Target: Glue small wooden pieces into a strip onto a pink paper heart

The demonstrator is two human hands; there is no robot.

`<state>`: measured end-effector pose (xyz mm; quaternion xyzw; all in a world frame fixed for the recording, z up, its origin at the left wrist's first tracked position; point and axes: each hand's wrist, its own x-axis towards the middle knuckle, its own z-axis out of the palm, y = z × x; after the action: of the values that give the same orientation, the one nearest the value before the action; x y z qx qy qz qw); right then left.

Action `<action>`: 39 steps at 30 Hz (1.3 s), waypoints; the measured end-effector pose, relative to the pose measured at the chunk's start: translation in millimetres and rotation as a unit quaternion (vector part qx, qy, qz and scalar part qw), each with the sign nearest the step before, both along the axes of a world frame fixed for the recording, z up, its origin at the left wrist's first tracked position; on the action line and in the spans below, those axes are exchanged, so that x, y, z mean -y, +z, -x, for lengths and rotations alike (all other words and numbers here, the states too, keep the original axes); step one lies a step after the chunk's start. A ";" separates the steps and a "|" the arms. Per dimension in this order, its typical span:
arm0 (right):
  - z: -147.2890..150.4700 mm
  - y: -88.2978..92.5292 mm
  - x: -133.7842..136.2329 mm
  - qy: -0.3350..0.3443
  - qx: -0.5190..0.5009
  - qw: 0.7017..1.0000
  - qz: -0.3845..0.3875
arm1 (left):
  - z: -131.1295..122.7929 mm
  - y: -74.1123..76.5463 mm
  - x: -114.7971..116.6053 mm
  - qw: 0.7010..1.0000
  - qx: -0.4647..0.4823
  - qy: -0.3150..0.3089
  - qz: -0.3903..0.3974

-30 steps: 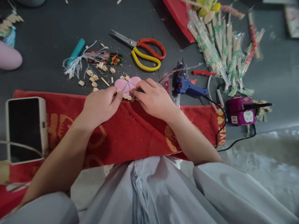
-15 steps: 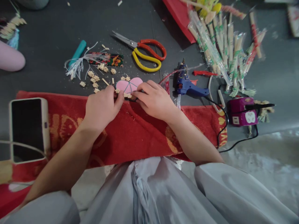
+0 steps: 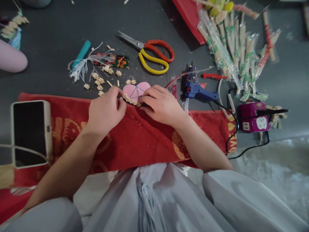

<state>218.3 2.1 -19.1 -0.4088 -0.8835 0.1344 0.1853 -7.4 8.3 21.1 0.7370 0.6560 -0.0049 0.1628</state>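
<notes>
A pink heart-shaped piece [image 3: 136, 89] with dark lines lies at the far edge of the red towel [image 3: 135, 141]. A row of small wooden bits [image 3: 130, 100] runs along its near edge. My left hand [image 3: 106, 109] pinches the left end of that row with curled fingers. My right hand [image 3: 161, 103] has its fingers closed and pressed on the row's right end and the heart's lower right side.
Loose wooden bits [image 3: 100, 80], white threads [image 3: 80, 66], a teal tube [image 3: 82, 53] and red-yellow scissors [image 3: 152, 53] lie beyond. A blue glue gun [image 3: 196, 88], purple power strip [image 3: 252, 117], wrapped sticks [image 3: 231, 51] sit right. A phone [image 3: 30, 132] rests left. A pink object [image 3: 11, 59] lies far left.
Both hands shifted slightly along the heart's edge; the row of wooden bits now shows between my fingertips. The camera drifted a little.
</notes>
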 end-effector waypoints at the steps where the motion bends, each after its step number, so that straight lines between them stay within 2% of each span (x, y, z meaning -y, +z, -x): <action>1: -0.3 -0.1 0.0 0.001 -0.001 1.000 0.002 | 1.6 -1.6 0.2 1.000 0.008 -0.005 -0.007; 7: -0.4 -0.7 0.8 -0.006 -0.008 1.000 0.004 | 2.1 -0.4 2.1 1.000 0.021 -0.006 0.004; 16: 3.7 -4.7 2.3 -0.013 0.005 0.999 -0.033 | 1.6 1.8 0.9 0.999 0.026 -0.016 0.012; 39: 0.5 1.1 1.8 -0.008 -0.004 1.000 0.001 | 5.1 -0.1 2.1 0.999 0.018 -0.038 -0.008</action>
<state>217.8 0.4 -18.0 -0.4152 -0.8794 0.1358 0.1890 -12.5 6.2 21.0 0.7628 0.6243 0.0072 0.1683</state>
